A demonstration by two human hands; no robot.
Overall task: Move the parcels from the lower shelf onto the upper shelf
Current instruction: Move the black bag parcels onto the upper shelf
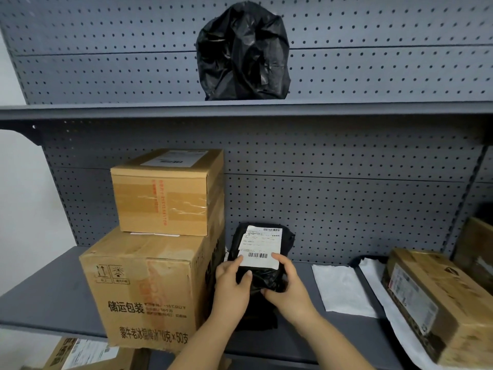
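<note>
L hand (231,285) + R hand (290,288) both grip black labelled parcel (262,249) at lower shelf (50,300). Upper shelf (120,109): 1 black bag (242,52) done. Left, est: this, 2 stacked boxes (160,198), white mailer (342,289).

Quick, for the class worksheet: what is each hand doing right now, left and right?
Left hand: closed, holding the black parcel by its left side.
Right hand: closed, holding the same black parcel by its right side.

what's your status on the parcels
Left hand and right hand both grip black parcel at lower shelf. Black bag on upper shelf. Stacked boxes tight on its left, path up open.
</note>
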